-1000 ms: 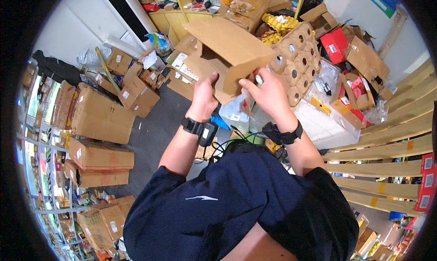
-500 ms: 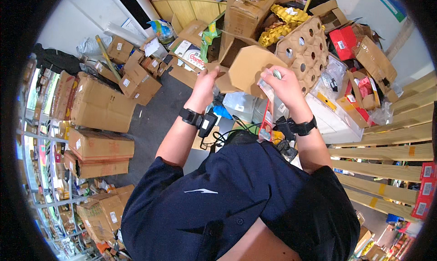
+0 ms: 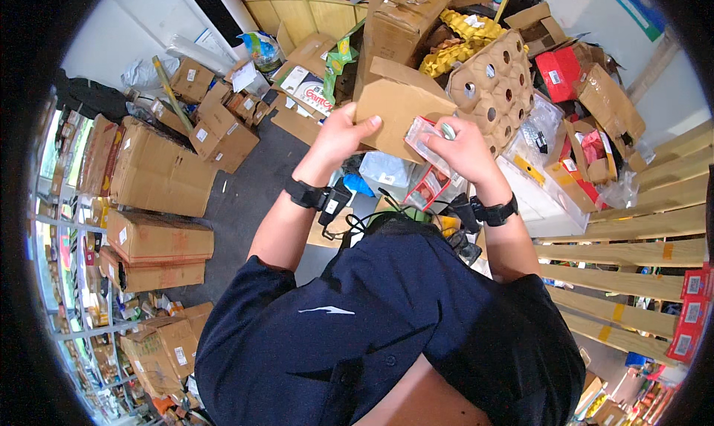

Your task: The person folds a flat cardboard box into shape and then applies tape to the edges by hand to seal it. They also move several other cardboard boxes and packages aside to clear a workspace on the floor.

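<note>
Brown cardboard is forming the box [image 3: 401,102] in front of the person's chest, where the left hand [image 3: 336,142] is grasping its left edge, thumb lying over the face, presumably steadying the panel. The right hand [image 3: 467,152] is pinching a clear, red-edged packet [image 3: 421,138] by the box's right side, probably leaving its printed face unobstructed, though whether packet and cardboard are touching is impossible to tell. Beyond, a holed pulp tray [image 3: 492,91] is standing tilted, apparently leaning on the surrounding clutter for support.
</note>
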Tool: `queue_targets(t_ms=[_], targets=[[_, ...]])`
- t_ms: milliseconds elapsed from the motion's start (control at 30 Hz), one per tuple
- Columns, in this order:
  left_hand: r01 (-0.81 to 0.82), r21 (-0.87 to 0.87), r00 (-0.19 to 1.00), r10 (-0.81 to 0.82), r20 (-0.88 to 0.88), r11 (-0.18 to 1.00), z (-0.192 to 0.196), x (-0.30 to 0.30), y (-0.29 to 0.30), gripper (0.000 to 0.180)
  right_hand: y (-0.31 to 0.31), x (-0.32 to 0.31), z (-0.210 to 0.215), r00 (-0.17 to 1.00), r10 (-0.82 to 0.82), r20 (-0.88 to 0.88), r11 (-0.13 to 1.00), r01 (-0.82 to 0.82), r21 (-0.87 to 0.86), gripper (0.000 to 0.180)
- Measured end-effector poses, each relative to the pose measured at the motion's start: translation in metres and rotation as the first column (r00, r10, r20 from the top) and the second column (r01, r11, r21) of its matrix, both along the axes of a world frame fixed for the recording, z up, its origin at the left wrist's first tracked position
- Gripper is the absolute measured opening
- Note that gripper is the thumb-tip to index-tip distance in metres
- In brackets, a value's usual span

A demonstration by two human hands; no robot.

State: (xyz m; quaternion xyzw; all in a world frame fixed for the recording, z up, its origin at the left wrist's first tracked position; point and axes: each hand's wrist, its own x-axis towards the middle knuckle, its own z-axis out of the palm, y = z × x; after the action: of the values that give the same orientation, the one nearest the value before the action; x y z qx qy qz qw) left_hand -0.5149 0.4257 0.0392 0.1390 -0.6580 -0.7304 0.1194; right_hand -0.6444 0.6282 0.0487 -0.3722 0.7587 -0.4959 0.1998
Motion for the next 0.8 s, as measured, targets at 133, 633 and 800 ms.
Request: queue_targets(t_ms=[133,633,800], targets=[[-0.193,-0.055,0.981,0.193,-0.021,0.980,0.008,0.006,-0.018,0.030,0.023,-0.010,0.006,0.985,0.052,0.162,0.987,-0.025,-0.159,0.019],[-0.253,0.168,0.954,0.275,-0.122,0.953,0.005,0.039,-0.067,0.039,0.089,-0.052,-0.019,0.878,0.213,0.428,0.922,-0.036,-0.384,0.048],[-0.266,0.252,0.939,0.309,-0.153,0.931,0.023,0.044,-0.043,0.034,0.113,-0.087,-0.047,0.538,0.452,0.712,0.681,0.307,-0.664,0.050]])
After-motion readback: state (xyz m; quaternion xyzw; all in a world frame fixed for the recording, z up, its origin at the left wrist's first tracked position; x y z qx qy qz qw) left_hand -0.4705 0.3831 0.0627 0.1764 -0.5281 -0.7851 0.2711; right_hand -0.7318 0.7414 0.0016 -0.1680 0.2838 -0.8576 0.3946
